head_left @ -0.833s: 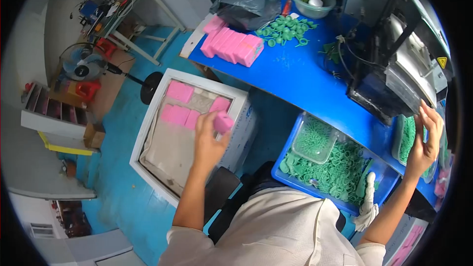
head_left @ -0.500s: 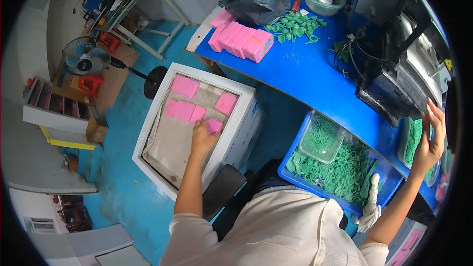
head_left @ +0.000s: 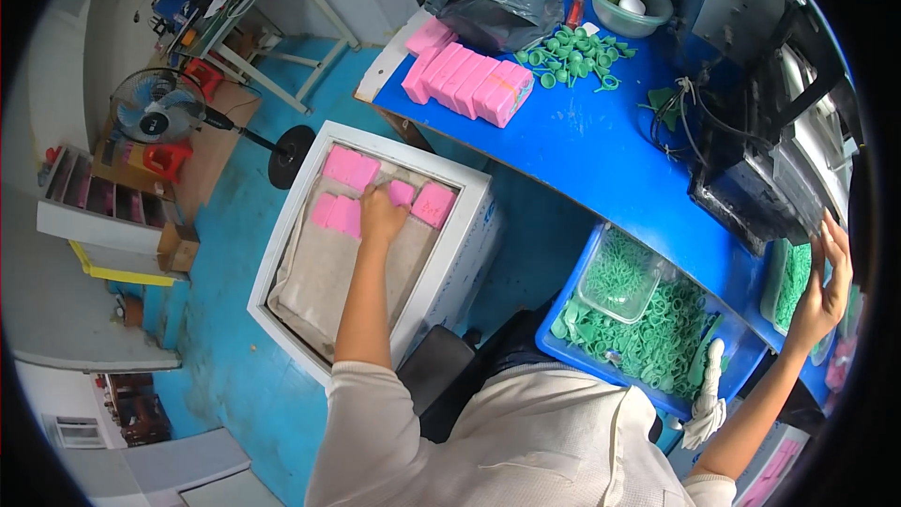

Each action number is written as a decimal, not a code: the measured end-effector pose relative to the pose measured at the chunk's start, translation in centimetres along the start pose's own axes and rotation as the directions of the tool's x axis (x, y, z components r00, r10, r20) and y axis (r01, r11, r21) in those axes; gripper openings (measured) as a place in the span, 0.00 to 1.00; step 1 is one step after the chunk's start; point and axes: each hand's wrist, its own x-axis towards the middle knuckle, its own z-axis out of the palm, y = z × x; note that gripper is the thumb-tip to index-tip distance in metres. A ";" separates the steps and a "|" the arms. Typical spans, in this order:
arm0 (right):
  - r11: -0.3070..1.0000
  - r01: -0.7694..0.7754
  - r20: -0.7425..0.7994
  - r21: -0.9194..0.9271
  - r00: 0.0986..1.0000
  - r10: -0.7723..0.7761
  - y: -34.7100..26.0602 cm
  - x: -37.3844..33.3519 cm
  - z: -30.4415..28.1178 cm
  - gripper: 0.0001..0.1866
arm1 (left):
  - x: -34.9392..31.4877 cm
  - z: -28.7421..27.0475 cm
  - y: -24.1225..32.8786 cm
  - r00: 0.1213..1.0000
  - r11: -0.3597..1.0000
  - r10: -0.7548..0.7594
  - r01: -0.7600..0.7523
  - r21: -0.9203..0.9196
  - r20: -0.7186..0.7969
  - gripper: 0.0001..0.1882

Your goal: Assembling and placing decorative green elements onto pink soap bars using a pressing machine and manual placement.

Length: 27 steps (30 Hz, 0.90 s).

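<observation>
My left hand point(head_left: 383, 216) is closed on a small pink block point(head_left: 401, 192), held over a cloth-lined white box point(head_left: 286, 263) on my left. Beside it in the box lie a pair of pink blocks point(head_left: 351, 167), more pink pieces point(head_left: 335, 213) partly covered by the hand, and one pink block with red marks point(head_left: 434, 203). On the far right, my right hand point(head_left: 823, 296) has its fingers stretched out against the lower edge of a black-and-silver machine point(head_left: 751, 174). Nothing shows in that hand.
A row of pink blocks point(head_left: 466, 82) and loose green ring-like pieces point(head_left: 577, 58) lie on the blue table point(head_left: 601, 150), near a dark plastic bag point(head_left: 507, 0) and bowl point(head_left: 627, 14). A blue bin point(head_left: 556, 349) of green pieces stands before me. A fan point(head_left: 155, 103) stands left.
My left hand has moved farther up the box with the pink block, toward the space beside the marked block. My right hand stays at the machine's edge. The view has shifted slightly.
</observation>
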 end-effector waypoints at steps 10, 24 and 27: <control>0.998 -0.049 0.009 0.038 0.999 0.049 0.6 -0.6 -0.4 0.18 | 1.7 2.3 -1.8 0.997 0.976 0.047 -0.032 -0.216 0.061 0.22; 0.998 -0.068 -0.008 0.018 0.998 0.068 -0.1 -0.6 0.2 0.18 | -3.5 2.0 4.4 0.997 0.999 0.030 -0.031 0.014 0.070 0.33; 0.996 -0.067 -0.004 0.062 0.998 0.067 0.1 -0.6 0.1 0.18 | -4.0 0.6 4.1 0.983 0.996 0.036 -0.020 -0.092 0.179 0.33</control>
